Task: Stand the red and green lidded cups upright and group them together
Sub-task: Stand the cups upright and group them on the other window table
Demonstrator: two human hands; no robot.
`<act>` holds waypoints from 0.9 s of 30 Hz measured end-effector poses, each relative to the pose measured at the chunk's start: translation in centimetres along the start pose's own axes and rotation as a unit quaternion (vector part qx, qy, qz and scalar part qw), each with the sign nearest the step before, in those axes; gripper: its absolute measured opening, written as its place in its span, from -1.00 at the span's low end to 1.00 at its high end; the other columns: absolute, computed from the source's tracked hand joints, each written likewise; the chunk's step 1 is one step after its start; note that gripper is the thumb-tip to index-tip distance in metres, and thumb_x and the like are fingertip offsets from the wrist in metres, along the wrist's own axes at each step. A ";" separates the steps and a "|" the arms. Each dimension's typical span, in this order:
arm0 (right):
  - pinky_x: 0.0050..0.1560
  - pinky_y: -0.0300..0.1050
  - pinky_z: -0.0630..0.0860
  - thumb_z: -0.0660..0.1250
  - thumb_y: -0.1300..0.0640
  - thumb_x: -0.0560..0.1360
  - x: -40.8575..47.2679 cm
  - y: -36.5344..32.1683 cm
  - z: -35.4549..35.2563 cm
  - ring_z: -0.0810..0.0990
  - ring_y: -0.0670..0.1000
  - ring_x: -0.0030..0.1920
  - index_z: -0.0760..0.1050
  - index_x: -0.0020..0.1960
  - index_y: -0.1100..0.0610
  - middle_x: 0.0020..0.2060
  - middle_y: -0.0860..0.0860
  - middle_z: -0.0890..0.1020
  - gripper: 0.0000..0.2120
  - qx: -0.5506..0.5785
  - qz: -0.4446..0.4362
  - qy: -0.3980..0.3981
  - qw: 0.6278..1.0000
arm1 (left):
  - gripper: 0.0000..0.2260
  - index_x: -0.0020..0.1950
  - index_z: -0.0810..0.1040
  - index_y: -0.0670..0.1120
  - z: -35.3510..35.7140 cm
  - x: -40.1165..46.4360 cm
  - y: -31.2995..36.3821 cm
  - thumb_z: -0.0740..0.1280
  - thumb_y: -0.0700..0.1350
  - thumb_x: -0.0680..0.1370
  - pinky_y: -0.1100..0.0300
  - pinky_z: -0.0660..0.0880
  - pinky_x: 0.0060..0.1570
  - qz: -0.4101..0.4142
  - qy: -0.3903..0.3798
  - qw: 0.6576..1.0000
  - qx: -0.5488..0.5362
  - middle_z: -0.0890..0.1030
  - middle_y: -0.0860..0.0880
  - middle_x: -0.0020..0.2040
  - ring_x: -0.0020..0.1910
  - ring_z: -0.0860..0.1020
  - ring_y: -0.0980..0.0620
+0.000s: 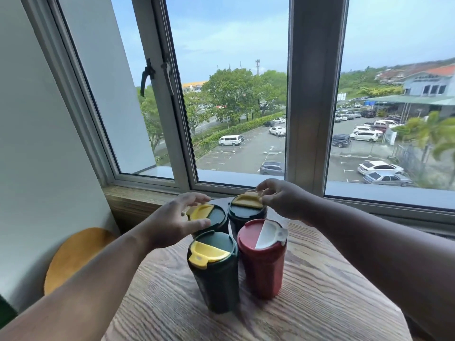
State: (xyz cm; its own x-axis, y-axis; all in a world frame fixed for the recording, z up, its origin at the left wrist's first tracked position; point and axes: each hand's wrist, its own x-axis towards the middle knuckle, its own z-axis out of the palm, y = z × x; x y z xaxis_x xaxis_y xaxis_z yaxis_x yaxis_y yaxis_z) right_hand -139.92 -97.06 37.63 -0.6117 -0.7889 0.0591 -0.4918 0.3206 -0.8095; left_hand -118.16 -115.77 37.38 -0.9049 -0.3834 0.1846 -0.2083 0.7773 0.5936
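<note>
Several lidded cups stand upright in a tight cluster on the wooden table [320, 303]. A red cup [262, 267] with a white flap is at the front right. Beside it at the front left stands a dark green cup [216, 274] with a yellow flap. Behind them are two more green cups, the back left one [218, 217] and the back right one [246, 214]. My left hand [177, 217] hovers with spread fingers over the back left cup's lid. The fingertips of my right hand [283, 198] are at the yellow flap of the back right cup.
The table's far edge meets a wooden window sill [138, 200] under a large window [236, 94]. A round yellow stool seat [73, 257] stands lower at the left, by the white wall. Bare tabletop lies to the right and in front of the cups.
</note>
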 end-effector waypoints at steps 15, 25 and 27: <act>0.09 -0.14 0.53 0.47 -0.25 0.28 -9.1 -3.7 2.0 0.56 -0.07 0.07 0.44 0.27 -0.05 0.08 -0.06 0.55 -0.37 -0.131 0.060 0.052 0.988 | -0.32 0.33 0.37 0.32 -1.3 4.2 -4.5 0.62 0.12 0.30 0.44 0.47 0.05 0.149 -0.164 0.969 -0.110 0.52 0.15 0.29 0.30 0.46 0.19; 0.10 -0.30 0.39 0.47 -0.24 0.07 -10.9 -3.2 3.3 0.49 -0.13 0.18 0.37 0.41 -0.04 0.19 -0.18 0.49 -0.07 -0.204 0.087 0.047 0.974 | -0.29 0.29 0.35 0.39 -1.1 4.7 -5.0 0.58 0.15 0.22 0.53 0.35 0.04 0.202 -0.156 0.963 -0.087 0.53 0.20 0.26 0.23 0.44 0.38; 0.18 -0.24 0.42 0.43 -0.25 0.05 -11.0 -3.4 3.6 0.48 -0.12 0.19 0.38 0.41 -0.01 0.18 -0.17 0.48 -0.05 -0.223 0.082 0.059 0.970 | -0.29 0.29 0.36 0.40 -1.0 4.8 -5.0 0.58 0.17 0.21 0.39 0.39 0.08 0.208 -0.147 0.963 -0.085 0.54 0.20 0.23 0.21 0.45 0.37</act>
State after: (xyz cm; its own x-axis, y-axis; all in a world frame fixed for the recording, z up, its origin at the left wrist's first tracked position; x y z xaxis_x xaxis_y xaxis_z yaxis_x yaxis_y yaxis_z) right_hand -129.29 -91.33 37.68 -0.7580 -0.6511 0.0383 -0.5846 0.6522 -0.4826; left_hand -121.11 -121.97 36.04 -0.9681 0.1205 0.2198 0.2363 0.7311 0.6401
